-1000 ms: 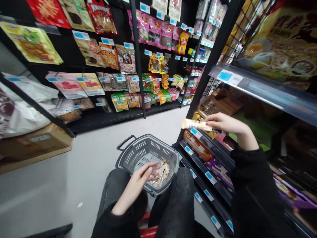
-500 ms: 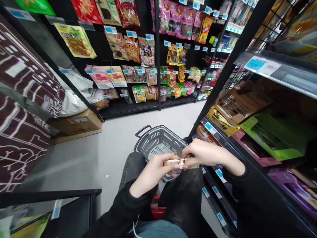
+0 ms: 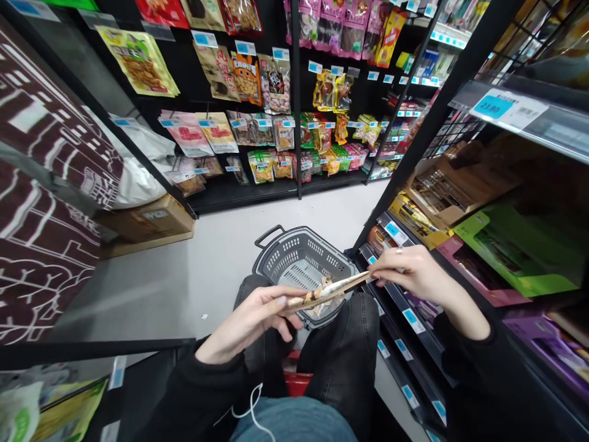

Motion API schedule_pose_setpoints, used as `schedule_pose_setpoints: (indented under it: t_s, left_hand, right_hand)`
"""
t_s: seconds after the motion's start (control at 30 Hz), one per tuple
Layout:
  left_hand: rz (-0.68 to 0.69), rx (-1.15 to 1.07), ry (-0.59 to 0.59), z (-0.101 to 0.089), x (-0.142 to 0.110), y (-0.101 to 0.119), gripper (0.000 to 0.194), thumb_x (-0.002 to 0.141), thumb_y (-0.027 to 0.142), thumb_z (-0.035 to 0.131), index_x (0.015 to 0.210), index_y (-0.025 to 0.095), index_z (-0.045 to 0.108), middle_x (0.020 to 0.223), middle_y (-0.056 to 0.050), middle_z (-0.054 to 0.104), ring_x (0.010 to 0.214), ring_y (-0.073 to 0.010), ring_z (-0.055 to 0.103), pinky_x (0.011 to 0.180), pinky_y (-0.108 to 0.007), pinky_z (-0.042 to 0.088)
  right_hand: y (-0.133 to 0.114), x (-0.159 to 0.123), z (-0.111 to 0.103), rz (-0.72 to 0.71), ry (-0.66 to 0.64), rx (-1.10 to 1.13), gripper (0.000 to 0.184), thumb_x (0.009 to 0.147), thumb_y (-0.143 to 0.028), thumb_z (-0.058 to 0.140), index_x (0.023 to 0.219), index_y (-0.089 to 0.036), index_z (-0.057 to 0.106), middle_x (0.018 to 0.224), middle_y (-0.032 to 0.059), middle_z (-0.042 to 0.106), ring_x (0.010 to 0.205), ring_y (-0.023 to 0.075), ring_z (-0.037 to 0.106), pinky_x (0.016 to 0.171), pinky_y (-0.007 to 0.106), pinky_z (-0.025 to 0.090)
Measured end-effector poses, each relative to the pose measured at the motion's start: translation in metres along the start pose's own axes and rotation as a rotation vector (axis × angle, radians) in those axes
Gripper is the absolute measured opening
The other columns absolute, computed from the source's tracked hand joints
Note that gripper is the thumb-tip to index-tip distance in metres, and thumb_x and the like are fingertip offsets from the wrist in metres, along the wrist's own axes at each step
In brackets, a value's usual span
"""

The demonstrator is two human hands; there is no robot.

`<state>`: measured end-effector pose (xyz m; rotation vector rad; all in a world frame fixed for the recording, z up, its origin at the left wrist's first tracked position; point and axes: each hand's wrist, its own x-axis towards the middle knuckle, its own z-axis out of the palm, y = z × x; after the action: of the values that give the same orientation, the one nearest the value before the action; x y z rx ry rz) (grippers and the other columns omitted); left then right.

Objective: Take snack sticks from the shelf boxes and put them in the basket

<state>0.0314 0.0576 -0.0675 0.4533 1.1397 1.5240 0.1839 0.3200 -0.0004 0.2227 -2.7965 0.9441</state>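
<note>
Between both hands stretches a long, thin beige-and-brown snack packet (image 3: 317, 296), seen nearly edge-on above the basket. Its left end lies between the thumb and fingers of my left hand (image 3: 251, 319). My right hand (image 3: 409, 273), with a ring on one finger, pinches the other end. Whether it is one packet or more stacked together I cannot tell. Below stands a grey plastic shopping basket (image 3: 294, 242) on the floor in front of my knees. A crinkled, light-coloured wrapper (image 3: 326, 305) shows inside it, partly hidden by the packet.
Close on my right rises a shelf rack with a green display box (image 3: 506, 252), a pink one (image 3: 473, 282) and a purple one (image 3: 543, 337). Ahead, bagged snacks hang on a black rack (image 3: 248, 199). A cardboard box (image 3: 150, 221) lies at the left.
My hands have moved apart, left hand to the left and right hand to the right. The packet, bunched between the fingers before, now shows at length. The view has shifted slightly.
</note>
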Motion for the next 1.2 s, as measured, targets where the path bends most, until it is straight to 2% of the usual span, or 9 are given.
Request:
schedule_pose_setpoints:
  t_s: [0.17, 0.3, 0.4, 0.57, 0.7, 0.87, 1.0, 1.1, 1.2]
  left_hand:
    - [-0.037, -0.051, -0.026, 0.014, 0.008, -0.013, 0.048, 0.057, 0.017, 0.08, 0.104, 0.014, 0.067, 0.082, -0.005, 0.07, 0.064, -0.0105, 0.061, 0.057, -0.019, 0.052]
    - [-0.054, 0.07, 0.054, 0.028, 0.016, -0.026, 0.027, 0.064, 0.023, 0.076, 0.088, 0.011, 0.07, 0.08, -0.005, 0.071, 0.062, -0.0119, 0.064, 0.059, -0.022, 0.055]
    - [-0.047, 0.092, 0.123, 0.035, 0.021, -0.034, 0.029, 0.06, 0.024, 0.079, 0.084, 0.011, 0.072, 0.078, -0.005, 0.072, 0.066, -0.0139, 0.066, 0.061, -0.022, 0.055]
    - [-0.05, 0.077, 0.155, 0.033, 0.04, -0.057, 0.034, 0.058, 0.027, 0.08, 0.085, 0.009, 0.072, 0.083, -0.008, 0.073, 0.072, -0.019, 0.068, 0.062, -0.026, 0.056]
    - [0.008, 0.198, 0.165, 0.011, 0.069, -0.09, 0.043, 0.06, 0.032, 0.077, 0.096, 0.01, 0.07, 0.092, -0.008, 0.073, 0.085, -0.0237, 0.068, 0.079, -0.035, 0.055]
    - [0.023, 0.559, 0.46, -0.047, 0.08, -0.138, 0.075, 0.047, 0.022, 0.077, 0.119, 0.01, 0.057, 0.118, -0.016, 0.063, 0.107, -0.0292, 0.059, 0.094, -0.04, 0.046]
    - [-0.051, 0.401, 0.402, -0.079, 0.065, -0.155, 0.076, 0.053, 0.043, 0.072, 0.117, 0.006, 0.054, 0.11, -0.02, 0.066, 0.098, -0.0282, 0.064, 0.088, -0.04, 0.05]
    - [-0.082, 0.411, 0.377, -0.086, 0.053, -0.152, 0.067, 0.056, 0.049, 0.071, 0.11, 0.011, 0.057, 0.108, -0.017, 0.068, 0.1, -0.028, 0.064, 0.086, -0.037, 0.051]
    - [-0.123, 0.417, 0.347, -0.082, 0.047, -0.143, 0.061, 0.056, 0.054, 0.07, 0.102, 0.015, 0.061, 0.108, -0.015, 0.068, 0.106, -0.0295, 0.062, 0.084, -0.035, 0.052]
  right_hand:
    - [-0.001, -0.005, -0.003, -0.126, 0.26, -0.016, 0.011, 0.079, -0.024, 0.066, 0.089, -0.022, 0.07, 0.097, 0.0058, 0.07, 0.09, 0.0182, 0.066, 0.079, 0.031, 0.054]
    - [-0.002, -0.002, 0.004, 0.052, 0.474, 0.127, 0.013, 0.075, -0.025, 0.07, 0.088, -0.022, 0.071, 0.096, 0.0054, 0.07, 0.083, 0.0177, 0.068, 0.073, 0.031, 0.057]
    - [-0.002, 0.002, 0.013, 0.22, 0.556, 0.285, 0.026, 0.071, -0.026, 0.073, 0.096, -0.02, 0.069, 0.092, 0.005, 0.071, 0.076, 0.0171, 0.069, 0.069, 0.03, 0.059]
    - [0.015, 0.009, 0.02, 0.291, 0.704, 0.387, 0.016, 0.066, -0.024, 0.075, 0.081, -0.018, 0.071, 0.078, 0.0029, 0.072, 0.072, 0.0173, 0.069, 0.07, 0.03, 0.058]
    - [0.046, 0.018, 0.037, 0.316, 0.583, 0.416, 0.019, 0.066, -0.026, 0.074, 0.084, -0.018, 0.071, 0.081, 0.0039, 0.072, 0.074, 0.0181, 0.069, 0.072, 0.031, 0.057]
    - [0.084, 0.029, 0.115, 0.383, 0.31, 0.134, 0.015, 0.077, -0.021, 0.064, 0.091, -0.018, 0.07, 0.09, 0.0059, 0.072, 0.083, 0.0177, 0.067, 0.079, 0.03, 0.053]
    - [0.116, 0.031, 0.16, 0.563, 0.06, -0.142, 0.021, 0.08, -0.007, 0.057, 0.098, -0.012, 0.066, 0.101, 0.0114, 0.069, 0.094, 0.017, 0.065, 0.085, 0.025, 0.048]
    - [0.132, 0.03, 0.138, 0.619, 0.094, -0.222, 0.019, 0.08, -0.005, 0.055, 0.094, -0.011, 0.066, 0.097, 0.0126, 0.07, 0.09, 0.0167, 0.065, 0.082, 0.023, 0.047]
    - [0.127, 0.028, 0.074, 0.605, 0.135, -0.271, 0.018, 0.084, -0.009, 0.051, 0.091, -0.014, 0.067, 0.095, 0.0093, 0.071, 0.089, 0.0158, 0.065, 0.085, 0.024, 0.045]
